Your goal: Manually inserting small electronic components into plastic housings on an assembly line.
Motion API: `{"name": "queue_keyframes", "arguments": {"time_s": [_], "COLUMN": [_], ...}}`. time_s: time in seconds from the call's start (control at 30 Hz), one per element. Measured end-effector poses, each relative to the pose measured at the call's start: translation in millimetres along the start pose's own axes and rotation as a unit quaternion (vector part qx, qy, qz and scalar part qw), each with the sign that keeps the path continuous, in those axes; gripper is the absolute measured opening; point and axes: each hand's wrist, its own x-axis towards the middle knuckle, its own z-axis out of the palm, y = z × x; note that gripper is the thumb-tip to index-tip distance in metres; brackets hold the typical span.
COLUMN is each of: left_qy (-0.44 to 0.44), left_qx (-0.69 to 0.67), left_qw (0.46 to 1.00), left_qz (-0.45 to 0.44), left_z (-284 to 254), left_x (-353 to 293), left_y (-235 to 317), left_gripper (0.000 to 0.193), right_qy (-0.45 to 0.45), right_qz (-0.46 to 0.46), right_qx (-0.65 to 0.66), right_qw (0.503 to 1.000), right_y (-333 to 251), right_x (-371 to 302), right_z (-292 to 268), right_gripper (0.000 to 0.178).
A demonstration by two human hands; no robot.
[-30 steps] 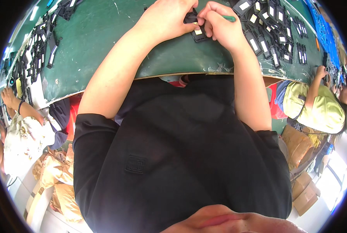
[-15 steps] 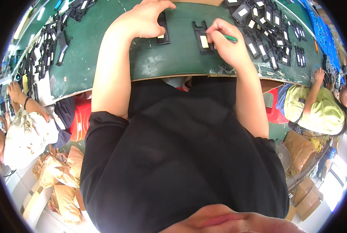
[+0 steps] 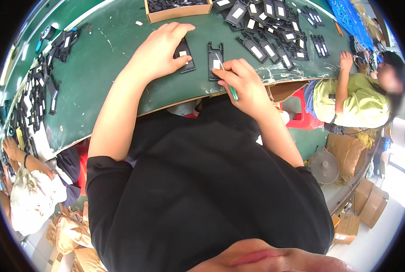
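Note:
Between the thumb and fingers of my right hand (image 3: 243, 84) is a green-handled tool (image 3: 233, 94) with a thin metal shaft. Its shaft lies over the pale label of a flat black plastic part (image 3: 215, 56), whose two prongs face away from me, and my fingertips rest at that part's near end. To the left, a second black labelled part (image 3: 187, 67) lies partly under my left hand (image 3: 159, 52). The thumb of that hand reaches over its label, while the other fingers stretch out beyond, apart from the thumb.
An open cardboard box (image 3: 179, 14) of small black pieces stands at the far side. Piled black labelled parts (image 3: 275, 27) lie to the right, more (image 3: 37, 90) to the left. Co-workers sit at the left (image 3: 30, 195) and right (image 3: 363, 97) along the green table (image 3: 107, 72).
The view has shifted, bringing more of the cardboard box into sight. My right hand has turned the tool, so its metal shaft now shows over the part. My left hand stays over its part.

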Motion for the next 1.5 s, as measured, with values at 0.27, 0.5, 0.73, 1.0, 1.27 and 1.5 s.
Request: {"name": "queue_keyframes", "arguments": {"time_s": [0.27,0.5,0.73,1.0,1.27,1.5], "left_qy": [0.084,0.056,0.006,0.016,0.006,0.004], "left_qx": [0.000,0.019,-0.007,-0.018,-0.009,0.013], "left_qw": [0.996,0.998,0.998,0.997,0.998,0.997], "left_qz": [0.028,0.029,0.055,0.069,0.069,0.078], "left_z": [15,2,1,8,12,12], "left_x": [6,4,5,3,7,5], "left_y": [9,6,3,-1,0,0], "left_gripper": [0.051,0.046,0.041,0.040,0.036,0.033], "right_qy": [0.092,0.245,0.177,0.264,0.165,0.128], "right_qz": [-0.015,0.071,0.099,0.070,0.187,0.181], "right_qx": [-0.081,-0.287,-0.329,0.129,0.377,0.338], "right_qw": [0.992,0.923,0.922,0.953,0.892,0.915], "right_y": [30,124,183,59,23,28], "right_x": [-12,2,14,36,42,39], "right_z": [-53,-121,-114,-44,43,46], "right_gripper": [0.052,0.021,0.020,0.023,0.014,0.007]}}
